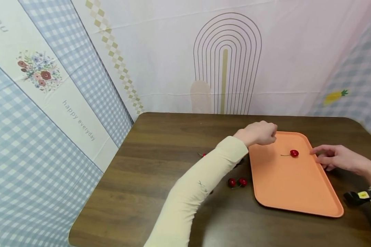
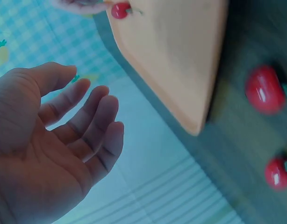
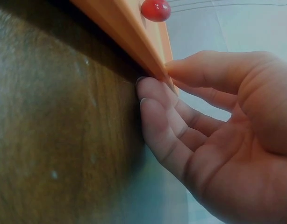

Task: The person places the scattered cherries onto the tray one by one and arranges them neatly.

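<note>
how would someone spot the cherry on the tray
On the brown table in the head view lies an orange tray. On it, near the right hand, is a red cherry, stem pointing left. It lies alone there; the other cherries are left of the tray.

Bright head view, dimmer, hazy wrist views

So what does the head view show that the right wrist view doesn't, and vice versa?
Only the head view: the left hand, at the far left corner of the tray, and loose cherries on the table.
Only the right wrist view: the palm of the right hand.
Both: that hand gripping the tray's rim, one cherry on the tray, and part of the table.
</note>
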`<move>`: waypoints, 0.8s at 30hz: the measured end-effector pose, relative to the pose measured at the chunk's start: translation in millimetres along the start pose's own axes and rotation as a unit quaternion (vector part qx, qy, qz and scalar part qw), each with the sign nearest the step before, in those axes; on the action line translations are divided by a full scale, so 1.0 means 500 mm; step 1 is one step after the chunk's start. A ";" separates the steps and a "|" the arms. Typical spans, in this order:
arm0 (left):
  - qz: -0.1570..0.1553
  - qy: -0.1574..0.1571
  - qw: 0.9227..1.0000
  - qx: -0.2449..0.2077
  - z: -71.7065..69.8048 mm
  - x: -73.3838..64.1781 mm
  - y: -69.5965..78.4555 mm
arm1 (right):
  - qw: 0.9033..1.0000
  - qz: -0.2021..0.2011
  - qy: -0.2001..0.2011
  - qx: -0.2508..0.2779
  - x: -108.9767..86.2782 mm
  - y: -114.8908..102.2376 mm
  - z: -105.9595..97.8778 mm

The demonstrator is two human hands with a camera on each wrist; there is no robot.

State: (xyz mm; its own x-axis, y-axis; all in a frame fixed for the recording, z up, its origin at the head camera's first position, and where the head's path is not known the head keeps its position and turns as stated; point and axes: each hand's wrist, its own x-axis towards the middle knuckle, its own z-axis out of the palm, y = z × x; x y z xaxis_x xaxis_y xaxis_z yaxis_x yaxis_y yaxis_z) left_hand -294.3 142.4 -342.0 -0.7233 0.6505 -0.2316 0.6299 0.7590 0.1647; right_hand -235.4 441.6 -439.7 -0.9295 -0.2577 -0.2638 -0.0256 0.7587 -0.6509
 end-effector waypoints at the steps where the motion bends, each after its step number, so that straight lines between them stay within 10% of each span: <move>1: 0.005 0.008 1.000 0.004 -0.005 -0.007 -0.009 | 1.000 -0.001 0.001 0.002 0.000 0.000 -0.001; 14: 0.028 0.080 0.996 0.034 0.026 -0.084 -0.138 | 1.000 -0.016 -0.006 0.012 -0.004 0.001 -0.001; 24: 0.002 0.056 0.997 0.053 0.069 -0.112 -0.204 | 1.000 -0.008 0.000 0.015 -0.007 0.004 0.000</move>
State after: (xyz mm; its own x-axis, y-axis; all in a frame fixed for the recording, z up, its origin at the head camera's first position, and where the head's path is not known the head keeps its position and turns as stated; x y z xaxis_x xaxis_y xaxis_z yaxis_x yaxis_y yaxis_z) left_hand -308.3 27.7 -378.8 -0.7439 0.6572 -0.1217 0.6551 0.7530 0.0617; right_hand -232.0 444.2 -440.1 -0.9293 -0.2700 -0.2521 -0.0303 0.7359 -0.6764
